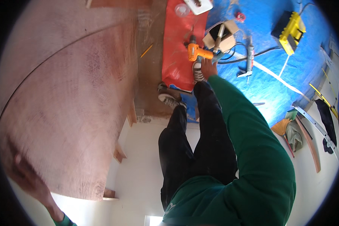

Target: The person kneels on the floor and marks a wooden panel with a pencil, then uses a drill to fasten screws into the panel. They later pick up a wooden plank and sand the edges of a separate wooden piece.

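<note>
At the lower left, my left hand (28,175) is against the big reddish-brown wood panel (75,101), its fingers stretched out and somewhat blurred. My right hand (209,68) reaches down beside my shoe, fingers extended at the lower side of an orange power drill's handle. The drill (194,52) has its dark chuck pointing away from me and its handle to the right. Whether the fingertips touch the handle is hard to see; they are not wrapped over it. Just beyond the handle, a tool with a light handle (219,37) leans on an open cardboard box (229,39).
Red sheeting (173,56) and a blue tarp (267,22) cover the floor. A black cord (265,51), a caulking gun (250,60) and a yellow-and-black case (292,33) lie on the right. A pencil (147,50) lies near the panel; a metal level-like bar (316,128) stands by the wall.
</note>
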Available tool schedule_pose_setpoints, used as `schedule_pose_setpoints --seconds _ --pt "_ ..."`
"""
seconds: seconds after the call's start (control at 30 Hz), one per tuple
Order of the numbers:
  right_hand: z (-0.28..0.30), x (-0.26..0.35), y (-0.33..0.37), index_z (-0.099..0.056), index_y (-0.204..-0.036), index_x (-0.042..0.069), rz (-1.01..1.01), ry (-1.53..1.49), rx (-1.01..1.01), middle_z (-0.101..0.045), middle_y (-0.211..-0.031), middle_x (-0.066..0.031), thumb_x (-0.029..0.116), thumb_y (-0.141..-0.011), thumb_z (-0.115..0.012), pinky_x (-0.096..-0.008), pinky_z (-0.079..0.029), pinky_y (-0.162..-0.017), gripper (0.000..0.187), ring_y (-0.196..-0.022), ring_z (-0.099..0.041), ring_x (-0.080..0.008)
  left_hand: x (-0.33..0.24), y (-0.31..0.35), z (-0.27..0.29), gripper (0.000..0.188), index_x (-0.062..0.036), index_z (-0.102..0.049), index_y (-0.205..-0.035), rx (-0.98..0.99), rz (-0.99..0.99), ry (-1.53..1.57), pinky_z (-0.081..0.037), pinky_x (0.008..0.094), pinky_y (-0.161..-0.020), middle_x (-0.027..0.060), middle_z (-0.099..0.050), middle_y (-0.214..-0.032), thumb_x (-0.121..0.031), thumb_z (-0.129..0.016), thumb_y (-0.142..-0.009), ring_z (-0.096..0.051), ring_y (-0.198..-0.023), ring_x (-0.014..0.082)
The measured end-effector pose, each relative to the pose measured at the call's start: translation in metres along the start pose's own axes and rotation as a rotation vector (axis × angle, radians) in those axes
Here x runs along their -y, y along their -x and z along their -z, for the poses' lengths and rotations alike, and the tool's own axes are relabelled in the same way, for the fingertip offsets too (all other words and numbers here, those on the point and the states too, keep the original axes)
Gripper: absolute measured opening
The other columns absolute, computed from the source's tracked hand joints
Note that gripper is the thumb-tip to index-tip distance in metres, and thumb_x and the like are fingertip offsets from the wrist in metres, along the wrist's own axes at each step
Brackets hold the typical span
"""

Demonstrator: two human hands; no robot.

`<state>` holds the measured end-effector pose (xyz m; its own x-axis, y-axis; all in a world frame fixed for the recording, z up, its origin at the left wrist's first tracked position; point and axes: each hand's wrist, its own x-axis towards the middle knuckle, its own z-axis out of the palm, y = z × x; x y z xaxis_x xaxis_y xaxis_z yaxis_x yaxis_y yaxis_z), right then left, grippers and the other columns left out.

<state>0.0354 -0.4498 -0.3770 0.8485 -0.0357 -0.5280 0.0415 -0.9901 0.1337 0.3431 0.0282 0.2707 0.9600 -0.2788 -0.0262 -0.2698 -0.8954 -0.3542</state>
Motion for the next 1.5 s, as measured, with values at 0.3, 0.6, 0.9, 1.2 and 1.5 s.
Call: schedule_pose_setpoints --seconds 0.3,0.6,0.9,1.2,1.5 --pt "0.111 -0.030 0.215 -0.060 -0.130 0.002 -0.236 -0.505 0.544 -0.065 -0.134 -0.0186 0.022 -0.094 -0.068 -0.0637 -0.052 -0.103 0.041 -0.129 -0.066 -0.0394 -0.034 -0.014 -0.006 0.079 -0.0130 -0.039 -0.167 -0.326 0.000 0.101 -0.045 0.0538 -0.123 0.0210 -0.044 -0.166 -0.046 -0.072 -0.102 -0.045 -0.153 0.0427" --pt "0.135 -0.135 0.494 -0.068 -0.138 0.000 -0.354 -1.085 0.396 -0.071 -0.134 -0.0256 0.044 -0.090 -0.076 -0.0471 -0.053 -0.109 0.065 -0.125 -0.068 -0.0389 -0.096 0.018 0.019 0.069 -0.0072 -0.048 -0.158 -0.430 -0.112 0.280 -0.046 0.0492 -0.117 0.0216 -0.052 -0.160 -0.015 -0.076 -0.095 -0.049 -0.147 0.0418" --pt "0.064 -0.106 0.709 -0.072 -0.124 0.010 -0.791 -1.256 0.541 -0.074 -0.113 -0.0092 0.024 -0.097 -0.076 -0.0522 -0.061 -0.070 0.030 -0.092 -0.076 -0.0270 -0.106 0.010 0.020 0.061 -0.0059 -0.054 -0.148 -0.144 0.029 0.611 -0.056 0.0525 -0.101 0.0233 -0.073 -0.130 -0.033 -0.070 -0.096 -0.071 -0.117 0.0452" --pt "0.040 -0.014 0.729 -0.070 -0.132 0.012 -0.576 -1.933 0.168 -0.075 -0.109 -0.0044 0.021 -0.100 -0.073 -0.0461 -0.058 -0.084 0.034 -0.098 -0.072 -0.0197 -0.117 0.061 0.034 0.070 -0.0036 -0.039 -0.158 0.014 0.165 0.577 -0.057 0.0589 -0.097 0.0292 -0.073 -0.126 -0.036 -0.062 -0.101 -0.071 -0.116 0.0499" --pt "-0.010 -0.117 0.768 -0.064 -0.139 0.019 -1.070 -2.078 0.569 -0.072 -0.114 -0.0038 0.038 -0.101 -0.070 -0.0550 -0.054 -0.084 0.043 -0.100 -0.072 -0.0254 -0.115 0.137 0.086 0.059 0.0013 -0.066 -0.127 0.157 0.084 0.269 -0.056 0.0604 -0.098 0.0316 -0.075 -0.117 -0.044 -0.076 -0.092 -0.070 -0.113 0.0522"
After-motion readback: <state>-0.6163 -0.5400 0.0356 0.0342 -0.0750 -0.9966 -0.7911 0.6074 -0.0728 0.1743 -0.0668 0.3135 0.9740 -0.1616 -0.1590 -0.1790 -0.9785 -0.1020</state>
